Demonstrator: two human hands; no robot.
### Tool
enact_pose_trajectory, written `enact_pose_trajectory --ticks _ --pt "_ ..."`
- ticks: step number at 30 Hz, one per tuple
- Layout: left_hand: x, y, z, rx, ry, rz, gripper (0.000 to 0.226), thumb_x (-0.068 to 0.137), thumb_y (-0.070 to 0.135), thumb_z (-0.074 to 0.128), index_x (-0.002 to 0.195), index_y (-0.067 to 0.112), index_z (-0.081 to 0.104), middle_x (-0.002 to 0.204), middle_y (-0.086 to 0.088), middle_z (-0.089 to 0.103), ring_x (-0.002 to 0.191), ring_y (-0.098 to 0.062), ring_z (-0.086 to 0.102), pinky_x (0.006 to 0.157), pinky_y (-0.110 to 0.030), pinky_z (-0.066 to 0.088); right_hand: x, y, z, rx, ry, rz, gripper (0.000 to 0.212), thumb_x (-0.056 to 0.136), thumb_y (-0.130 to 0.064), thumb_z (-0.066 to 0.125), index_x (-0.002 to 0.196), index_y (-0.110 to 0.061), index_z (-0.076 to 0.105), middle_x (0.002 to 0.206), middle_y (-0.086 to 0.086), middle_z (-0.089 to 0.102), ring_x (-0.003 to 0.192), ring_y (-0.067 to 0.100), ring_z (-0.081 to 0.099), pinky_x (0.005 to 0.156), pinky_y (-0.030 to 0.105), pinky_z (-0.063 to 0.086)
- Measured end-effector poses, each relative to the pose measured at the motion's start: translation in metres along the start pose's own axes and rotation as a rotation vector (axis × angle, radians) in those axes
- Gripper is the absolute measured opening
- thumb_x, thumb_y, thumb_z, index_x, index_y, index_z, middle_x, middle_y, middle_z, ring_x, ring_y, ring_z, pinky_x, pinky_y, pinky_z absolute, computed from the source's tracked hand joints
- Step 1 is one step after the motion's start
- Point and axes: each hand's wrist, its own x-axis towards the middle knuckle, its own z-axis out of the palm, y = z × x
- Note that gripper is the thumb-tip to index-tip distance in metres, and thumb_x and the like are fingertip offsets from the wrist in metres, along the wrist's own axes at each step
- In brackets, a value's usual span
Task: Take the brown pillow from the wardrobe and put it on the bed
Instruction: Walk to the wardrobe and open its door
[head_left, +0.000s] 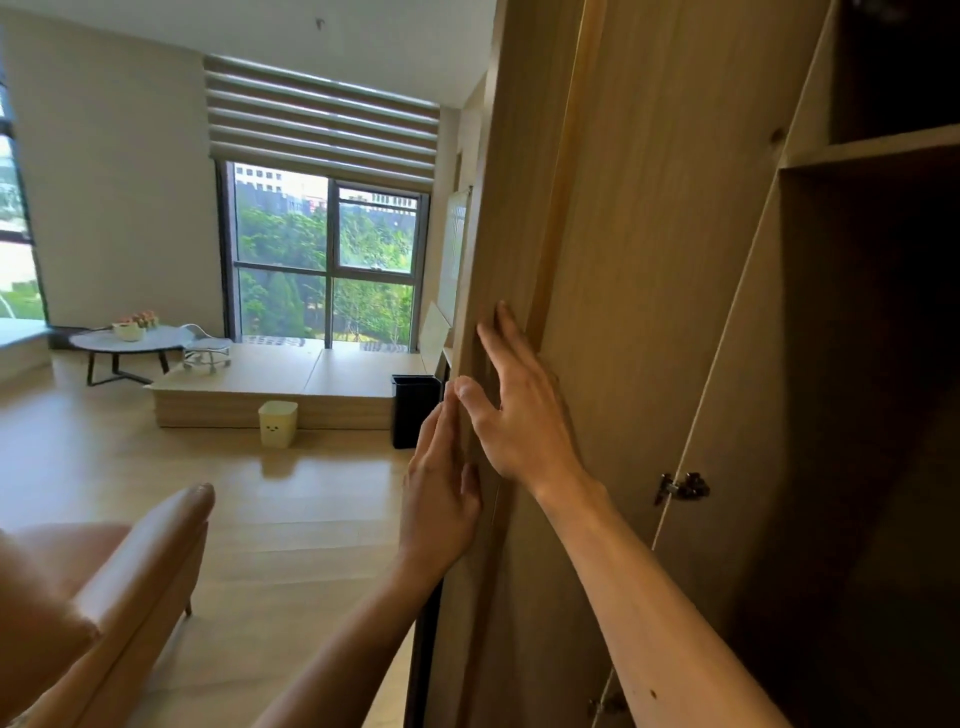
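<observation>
A light wooden wardrobe (810, 156) fills the right side, its interior dark, with a shelf high up. One door (623, 260) is swung out edge-on toward me. My left hand (441, 483) lies flat on the door's outer face with fingers extended. My right hand (514, 410) rests with spread fingers on the door's inner side near its edge. Neither hand holds anything. No brown pillow shows in the dark interior. A low wooden platform (291, 379) lies under the window.
An orange leather armchair (104, 587) stands at lower left. A cream bin (278, 423) and a black bin (415, 410) sit by the platform. A round table (104, 343) with fruit and a small white stool (208, 351) are at the back left. A hinge (683, 487) shows inside the wardrobe.
</observation>
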Motion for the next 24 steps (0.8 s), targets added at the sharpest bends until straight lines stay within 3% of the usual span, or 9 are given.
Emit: enact_pose_trajectory --ticks 4,8,16,21,24 --pt "0.019 -0.023 -0.008 -0.018 -0.028 -0.052 0.089 0.086 -0.003 0.059 0.165 0.021 0.026 0.161 0.009 0.043 0.147 -0.011 0.047 0.111 -0.049 0.049 0.020 0.014 0.011 -0.065 -0.059 -0.010 0.069 0.107 -0.037 0.052 0.167 -0.022 0.019 0.176 -0.008 0.003 0.162 0.013 0.006 0.130 0.046 0.014" --pt "0.041 -0.045 -0.010 -0.045 -0.067 -0.103 0.097 0.082 -0.005 0.060 0.166 0.027 0.023 0.163 0.007 0.043 0.149 -0.011 0.044 0.114 -0.050 0.047 0.044 0.019 0.024 -0.070 -0.082 0.002 0.068 0.108 -0.038 0.050 0.167 -0.024 0.019 0.176 -0.010 0.003 0.162 0.013 0.008 0.129 0.047 0.015" --pt "0.077 -0.077 -0.013 -0.096 -0.160 -0.169 0.101 0.083 -0.013 0.062 0.166 0.023 0.019 0.164 0.004 0.039 0.154 -0.011 0.035 0.123 -0.047 0.038 0.084 0.029 0.055 -0.130 -0.106 0.045 0.069 0.107 -0.043 0.047 0.167 -0.026 0.017 0.176 -0.011 -0.004 0.162 0.011 0.001 0.130 0.050 0.002" --pt "0.089 -0.091 -0.013 -0.077 -0.221 -0.169 0.101 0.087 -0.007 0.067 0.166 0.024 0.013 0.168 0.006 0.032 0.156 -0.009 0.027 0.127 -0.042 0.031 0.099 0.034 0.068 -0.134 -0.077 0.057 0.068 0.108 -0.045 0.046 0.167 -0.027 0.019 0.176 -0.012 -0.001 0.161 0.010 0.003 0.130 0.051 0.001" --pt "0.091 -0.097 -0.013 -0.086 -0.224 -0.176 0.100 0.088 -0.003 0.068 0.167 0.028 0.015 0.168 0.008 0.031 0.157 -0.011 0.027 0.126 -0.047 0.032 0.100 0.037 0.071 -0.135 -0.049 0.050 0.065 0.108 -0.045 0.046 0.166 -0.028 0.021 0.176 -0.013 0.002 0.161 0.010 0.006 0.129 0.052 0.000"
